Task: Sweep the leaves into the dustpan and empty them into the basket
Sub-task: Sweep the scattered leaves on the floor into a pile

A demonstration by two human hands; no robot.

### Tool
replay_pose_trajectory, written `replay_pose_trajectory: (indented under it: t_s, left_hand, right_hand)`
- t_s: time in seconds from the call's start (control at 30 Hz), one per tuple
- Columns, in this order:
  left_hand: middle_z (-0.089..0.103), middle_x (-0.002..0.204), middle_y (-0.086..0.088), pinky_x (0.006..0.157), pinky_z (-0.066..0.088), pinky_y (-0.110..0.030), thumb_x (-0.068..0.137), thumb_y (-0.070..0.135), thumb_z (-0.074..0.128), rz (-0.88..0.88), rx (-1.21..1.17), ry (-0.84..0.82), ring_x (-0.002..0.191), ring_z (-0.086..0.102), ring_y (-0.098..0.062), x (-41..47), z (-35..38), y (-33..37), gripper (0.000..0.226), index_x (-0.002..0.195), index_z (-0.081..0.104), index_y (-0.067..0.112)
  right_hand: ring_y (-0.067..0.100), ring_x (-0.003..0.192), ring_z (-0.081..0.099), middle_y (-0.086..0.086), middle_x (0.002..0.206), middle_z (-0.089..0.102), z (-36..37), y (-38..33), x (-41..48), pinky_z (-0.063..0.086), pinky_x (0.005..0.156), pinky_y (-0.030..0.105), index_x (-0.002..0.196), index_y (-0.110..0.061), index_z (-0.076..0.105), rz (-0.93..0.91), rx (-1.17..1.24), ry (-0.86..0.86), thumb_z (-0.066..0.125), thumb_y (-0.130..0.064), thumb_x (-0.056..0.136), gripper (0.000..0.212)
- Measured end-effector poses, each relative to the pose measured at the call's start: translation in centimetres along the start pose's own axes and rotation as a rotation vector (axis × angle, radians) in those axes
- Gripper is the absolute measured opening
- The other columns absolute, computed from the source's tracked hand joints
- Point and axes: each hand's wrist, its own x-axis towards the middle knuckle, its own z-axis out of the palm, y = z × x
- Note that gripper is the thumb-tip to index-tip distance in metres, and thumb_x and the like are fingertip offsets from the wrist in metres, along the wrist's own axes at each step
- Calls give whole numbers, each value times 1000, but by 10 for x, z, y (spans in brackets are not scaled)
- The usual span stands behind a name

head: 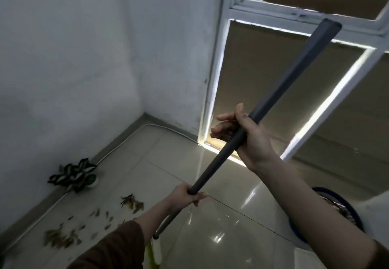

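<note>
Head view: basket [345,212] behind forearm.

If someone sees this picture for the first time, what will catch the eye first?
First, the long dark broom handle crossing the middle diagonally, gripped low by the left hand and higher by the right hand. Next, the dry leaves scattered on the tiled floor at lower left, near a potted plant by the wall.

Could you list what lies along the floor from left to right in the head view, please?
Scattered dry leaves → potted plant by the wall → left hand on the broom handle → right hand higher on the handle → blue-rimmed basket behind the right forearm.
</note>
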Motion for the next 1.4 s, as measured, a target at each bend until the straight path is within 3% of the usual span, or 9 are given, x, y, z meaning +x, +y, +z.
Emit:
replay_pose_trajectory:
  t_s: [0.1, 0.3, 0.63, 0.7, 0.87, 1.0, 1.17, 1.23, 1.4]
  left_hand:
    - [57, 51, 10, 66, 47, -24, 64, 63, 75, -64, 40, 127, 56, 59, -5, -25, -25, -31, 50, 48, 49, 24]
    - [63, 53, 4, 64, 51, -31, 47, 85, 65, -211, 6, 364, 49, 56, -7, -83, -66, -96, 65, 44, 50, 22]
    - [61, 48, 4, 45, 43, -23, 67, 74, 62, -460, -70, 669, 35, 50, -5, -179, -105, -178, 58, 55, 62, 17]
    - [67, 55, -1, 45, 45, -24, 68, 75, 60, -491, -81, 676, 40, 54, -9, -197, -112, -189, 63, 64, 68, 12]
    - [65, 54, 7, 60, 54, -33, 77, 62, 63, -530, -110, 690, 58, 67, -20, -233, -128, -204, 45, 55, 62, 23]
    - [68, 64, 0, 71, 58, -40, 80, 59, 59, -576, -124, 662, 67, 70, -23, -252, -137, -208, 47, 77, 71, 13]
    - [72, 74, -5, 78, 58, -38, 83, 54, 60, -655, -186, 692, 72, 71, -19, -260, -140, -212, 42, 90, 68, 13]
    - [72, 74, -3, 80, 57, -38, 83, 51, 61, -679, -200, 702, 71, 70, -18, -260, -139, -216, 39, 91, 68, 13]
    - [68, 69, 5, 69, 50, -21, 86, 45, 62, -634, -324, 730, 64, 67, -3, -265, -138, -222, 35, 91, 69, 10]
  right_hand:
    - [29, 75, 73, 13, 72, 74, 41, 23, 8, 57, 76, 33, 81, -12, 76, 45, 14, -84, 58, -52, 81, 45]
    - [27, 76, 74, 12, 72, 74, 125, 66, 10, 58, 76, 31, 75, -14, 77, 137, 56, -246, 50, -41, 90, 41]
    - [29, 81, 73, 12, 76, 74, 232, 124, -3, 57, 82, 33, 80, -12, 76, 313, 93, -592, 47, -38, 92, 42]
    - [31, 84, 73, 14, 80, 75, 249, 132, -6, 57, 83, 33, 84, -10, 76, 335, 69, -671, 50, -39, 91, 40]
    - [30, 86, 73, 13, 82, 74, 286, 139, -5, 55, 81, 32, 95, -13, 74, 300, 3, -911, 59, -35, 87, 28]
    - [32, 84, 73, 15, 81, 74, 315, 134, 1, 55, 81, 31, 101, -8, 71, 259, 7, -1128, 58, -27, 89, 27]
    - [34, 74, 73, 19, 81, 74, 348, 115, 17, 56, 74, 34, 102, -5, 69, 288, 86, -1353, 61, -26, 88, 27]
    - [32, 69, 73, 18, 80, 75, 361, 109, 24, 58, 70, 34, 103, -6, 69, 274, 114, -1407, 63, -38, 89, 36]
    - [30, 73, 74, 10, 75, 76, 378, 115, 31, 57, 76, 35, 95, -16, 74, 276, 168, -1402, 49, -53, 90, 45]
